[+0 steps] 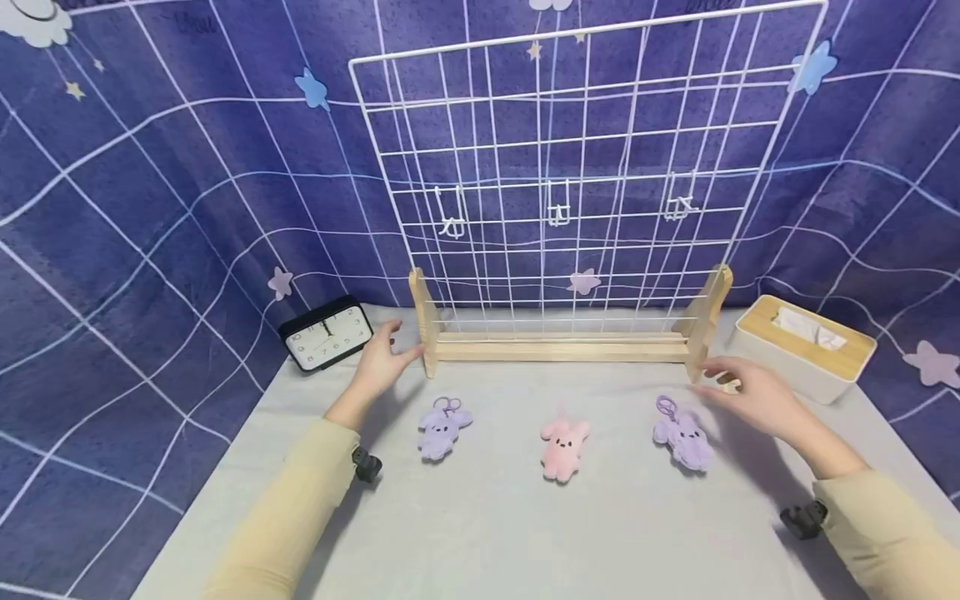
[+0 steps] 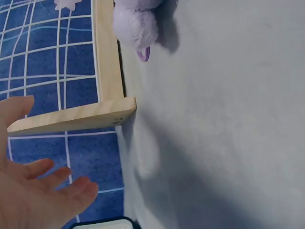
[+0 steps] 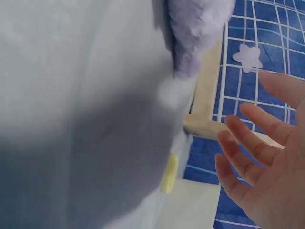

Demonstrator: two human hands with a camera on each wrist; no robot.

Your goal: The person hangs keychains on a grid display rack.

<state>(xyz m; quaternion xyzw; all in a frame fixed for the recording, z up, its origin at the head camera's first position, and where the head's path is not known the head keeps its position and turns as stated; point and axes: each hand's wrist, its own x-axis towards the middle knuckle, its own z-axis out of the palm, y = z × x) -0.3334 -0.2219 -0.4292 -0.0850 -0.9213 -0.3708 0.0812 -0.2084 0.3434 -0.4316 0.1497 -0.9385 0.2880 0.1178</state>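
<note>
A white wire grid panel (image 1: 517,179) stands upright in a wooden base (image 1: 562,348) with a wooden foot at each end. Beside the left foot (image 1: 424,321) is my left hand (image 1: 381,362), thumb and fingers spread and holding nothing. My right hand (image 1: 753,396) is near the right foot (image 1: 708,321), its fingers apart and loosely bent, also holding nothing. Whether either hand touches the wood, I cannot tell. Three plush keychains lie in front: a purple one (image 1: 441,432) at left, a pink one (image 1: 564,450) in the middle, another purple one (image 1: 686,440) at right.
Three white hooks hang on the grid, left (image 1: 452,218), middle (image 1: 558,208) and right (image 1: 678,204). A black-framed clock (image 1: 330,333) stands behind my left hand. At right sits a tissue box (image 1: 806,342). A small yellow object (image 3: 169,172) lies near my right hand.
</note>
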